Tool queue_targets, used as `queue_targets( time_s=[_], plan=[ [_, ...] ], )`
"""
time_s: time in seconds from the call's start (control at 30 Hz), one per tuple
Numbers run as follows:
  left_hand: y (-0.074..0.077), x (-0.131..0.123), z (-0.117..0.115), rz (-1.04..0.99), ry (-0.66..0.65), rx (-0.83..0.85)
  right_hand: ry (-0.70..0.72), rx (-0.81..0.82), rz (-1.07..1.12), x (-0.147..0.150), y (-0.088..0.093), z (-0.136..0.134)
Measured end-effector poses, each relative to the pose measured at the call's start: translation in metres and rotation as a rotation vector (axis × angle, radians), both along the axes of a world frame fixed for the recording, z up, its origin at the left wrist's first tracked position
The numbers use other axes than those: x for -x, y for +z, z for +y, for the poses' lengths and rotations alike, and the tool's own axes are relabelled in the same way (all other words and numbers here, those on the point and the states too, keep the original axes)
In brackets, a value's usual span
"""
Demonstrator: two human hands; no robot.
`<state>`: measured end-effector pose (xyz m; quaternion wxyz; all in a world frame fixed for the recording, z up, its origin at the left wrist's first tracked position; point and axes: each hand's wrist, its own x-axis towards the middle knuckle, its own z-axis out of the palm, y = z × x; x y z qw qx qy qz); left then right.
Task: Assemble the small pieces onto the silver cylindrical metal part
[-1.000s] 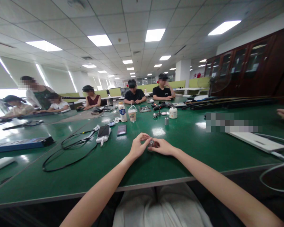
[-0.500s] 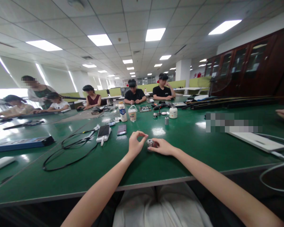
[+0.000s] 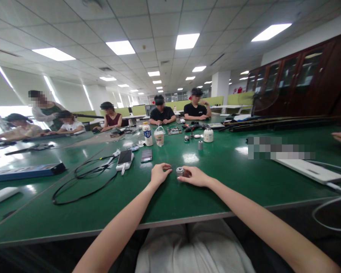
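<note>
A small silvery metal cylinder (image 3: 180,172) stands upright on the green table (image 3: 204,204), with a dark recess in the middle of its top. My right hand (image 3: 196,176) grips its side, thumb in front and fingers curled behind. Just left of it, apart from the cylinder, my left hand (image 3: 160,173) hovers low over the tabletop, fingers bent and a little apart from the thumb, holding nothing I can see. Farther back stands a similar grey cylinder (image 3: 200,145), beside a white round jar (image 3: 208,135).
A bottle (image 3: 148,135) and a lidded plastic cup (image 3: 159,136) stand ahead. To the left lie a phone (image 3: 146,156), a white device with a screen (image 3: 125,159) and a black cable (image 3: 71,202). A white power strip (image 3: 309,167) lies right. Several people sit around the table.
My left hand has drawn back to the left and down from above the cylinder, and its pinch has loosened. My right hand stays on the cylinder.
</note>
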<state>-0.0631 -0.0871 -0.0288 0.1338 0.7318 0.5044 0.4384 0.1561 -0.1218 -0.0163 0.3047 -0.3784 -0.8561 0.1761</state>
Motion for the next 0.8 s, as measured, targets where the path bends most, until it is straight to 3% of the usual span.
queue_targets(
  time_s=[0.23, 0.33, 0.8],
  plan=[
    [0.023, -0.018, -0.028, -0.062, 0.018, -0.188, 0.005, 0.013, 0.004, 0.0, -0.001, 0.001],
    [0.03, -0.029, -0.041, -0.087, -0.039, -0.252, 0.01, 0.022, 0.009, 0.0, -0.002, 0.002],
    [0.023, -0.033, -0.04, -0.199, -0.23, -0.232, 0.017, 0.03, 0.02, -0.001, -0.002, 0.002]
  ],
)
